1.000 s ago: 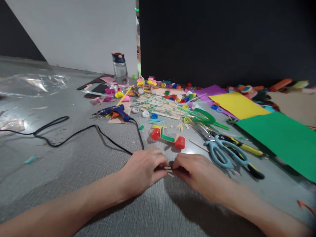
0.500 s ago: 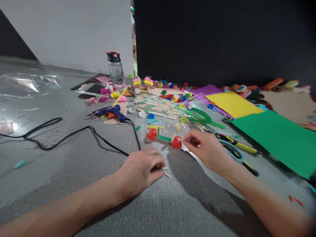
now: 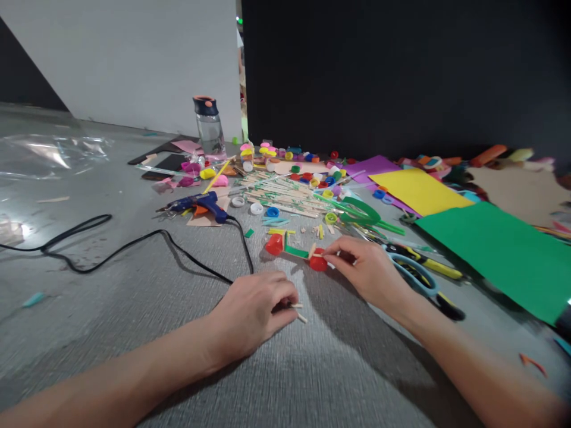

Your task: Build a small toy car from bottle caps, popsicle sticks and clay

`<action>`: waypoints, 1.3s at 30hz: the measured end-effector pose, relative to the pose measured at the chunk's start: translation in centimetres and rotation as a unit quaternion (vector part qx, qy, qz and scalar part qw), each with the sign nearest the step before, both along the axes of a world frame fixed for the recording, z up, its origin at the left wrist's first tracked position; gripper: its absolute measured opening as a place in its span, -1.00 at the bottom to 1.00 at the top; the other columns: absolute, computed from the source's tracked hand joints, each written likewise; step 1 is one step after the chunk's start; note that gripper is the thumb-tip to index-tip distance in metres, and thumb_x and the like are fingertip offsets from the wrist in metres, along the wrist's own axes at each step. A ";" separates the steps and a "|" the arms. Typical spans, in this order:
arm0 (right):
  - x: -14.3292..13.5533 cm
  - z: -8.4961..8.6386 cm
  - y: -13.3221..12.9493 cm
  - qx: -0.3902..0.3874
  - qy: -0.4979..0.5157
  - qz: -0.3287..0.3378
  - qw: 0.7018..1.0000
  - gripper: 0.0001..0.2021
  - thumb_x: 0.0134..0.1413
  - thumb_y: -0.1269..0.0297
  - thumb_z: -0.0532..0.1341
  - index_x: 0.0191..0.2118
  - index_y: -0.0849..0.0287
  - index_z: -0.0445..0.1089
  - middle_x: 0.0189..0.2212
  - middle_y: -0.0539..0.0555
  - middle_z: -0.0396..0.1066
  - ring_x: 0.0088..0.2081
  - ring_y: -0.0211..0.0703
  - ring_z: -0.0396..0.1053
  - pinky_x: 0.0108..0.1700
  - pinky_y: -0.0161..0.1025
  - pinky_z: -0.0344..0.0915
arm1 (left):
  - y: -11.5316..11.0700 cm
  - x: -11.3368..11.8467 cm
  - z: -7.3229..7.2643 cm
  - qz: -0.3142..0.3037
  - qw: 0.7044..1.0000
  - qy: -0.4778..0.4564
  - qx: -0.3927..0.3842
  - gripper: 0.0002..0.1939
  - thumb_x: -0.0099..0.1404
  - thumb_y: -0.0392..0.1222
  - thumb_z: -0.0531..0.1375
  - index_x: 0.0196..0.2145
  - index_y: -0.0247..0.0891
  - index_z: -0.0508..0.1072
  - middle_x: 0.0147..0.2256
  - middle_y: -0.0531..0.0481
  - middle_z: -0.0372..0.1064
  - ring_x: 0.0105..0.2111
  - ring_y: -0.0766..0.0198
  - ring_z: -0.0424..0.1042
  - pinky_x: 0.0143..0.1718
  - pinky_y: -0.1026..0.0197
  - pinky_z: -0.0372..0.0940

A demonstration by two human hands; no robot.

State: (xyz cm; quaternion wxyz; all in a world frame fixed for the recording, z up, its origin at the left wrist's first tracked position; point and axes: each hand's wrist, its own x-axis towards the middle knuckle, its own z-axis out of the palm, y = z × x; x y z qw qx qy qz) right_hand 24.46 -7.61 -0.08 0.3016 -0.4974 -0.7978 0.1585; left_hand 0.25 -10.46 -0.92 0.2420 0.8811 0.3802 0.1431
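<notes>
My left hand (image 3: 256, 312) rests on the table with its fingers curled round short wooden sticks (image 3: 302, 317), whose pale ends poke out past the thumb. Ahead of it lies a small built piece: a green strip (image 3: 297, 252) with upright bits of wood at its ends, a red cap (image 3: 273, 244) on the left and another red cap (image 3: 318, 264) on the right. Thumb and forefinger of my right hand (image 3: 368, 264) pinch a short wooden stick (image 3: 317, 255) at the right-hand cap. Whether the stick touches the cap, I cannot tell.
A blue glue gun (image 3: 203, 204) lies at the left, its black cord (image 3: 196, 261) running behind my left hand. Scissors (image 3: 417, 279) are beside my right wrist. Farther back are many sticks (image 3: 279, 193), bottle caps, a water bottle (image 3: 209, 128) and green paper (image 3: 491, 255).
My right hand has shifted slightly left, bringing its stick farther over the right red cap. The left hand stays about where it was.
</notes>
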 end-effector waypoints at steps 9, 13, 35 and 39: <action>0.0 -0.2 0.1 -0.027 0.015 -0.045 0.998 -0.88 0.21 0.35 0.27 -0.36 0.12 0.52 -0.45 -0.06 0.51 -0.46 -0.24 0.34 -0.36 -0.28 0.17 | 0.1 0.0 -0.2 0.001 1.000 -0.003 -0.002 -0.94 0.32 -0.24 0.29 -0.28 -0.27 0.49 -0.32 0.06 0.42 -0.30 0.28 0.40 -0.29 0.23 0.17; 0.0 -0.2 0.2 -0.044 0.021 -0.047 0.998 -0.86 0.20 0.30 0.27 -0.38 0.12 0.51 -0.47 -0.05 0.51 -0.47 -0.24 0.35 -0.38 -0.27 0.18 | 0.1 0.0 -0.4 0.002 1.000 -0.004 0.001 -0.95 0.31 -0.25 0.28 -0.29 -0.27 0.49 -0.32 0.06 0.42 -0.31 0.28 0.40 -0.29 0.23 0.17; -1.2 1.5 -3.2 -0.202 -0.056 0.050 0.976 -0.88 0.17 0.37 0.25 -0.39 0.11 0.49 -0.50 -0.09 0.44 -0.47 -0.29 0.27 -0.41 -0.32 0.12 | 0.1 0.0 -0.2 0.047 0.997 -0.059 -0.012 -0.93 0.37 -0.33 0.20 -0.31 -0.31 0.45 -0.33 0.02 0.41 -0.31 0.28 0.38 -0.28 0.23 0.18; -1.8 1.0 -3.5 -0.195 -0.062 0.059 0.977 -0.88 0.18 0.40 0.26 -0.38 0.11 0.50 -0.49 -0.07 0.45 -0.45 -0.29 0.28 -0.40 -0.32 0.13 | -0.1 0.4 0.1 0.079 0.986 -0.117 -0.090 -0.92 0.36 -0.31 0.18 -0.32 -0.29 0.45 -0.37 0.06 0.43 -0.34 0.31 0.38 -0.30 0.25 0.21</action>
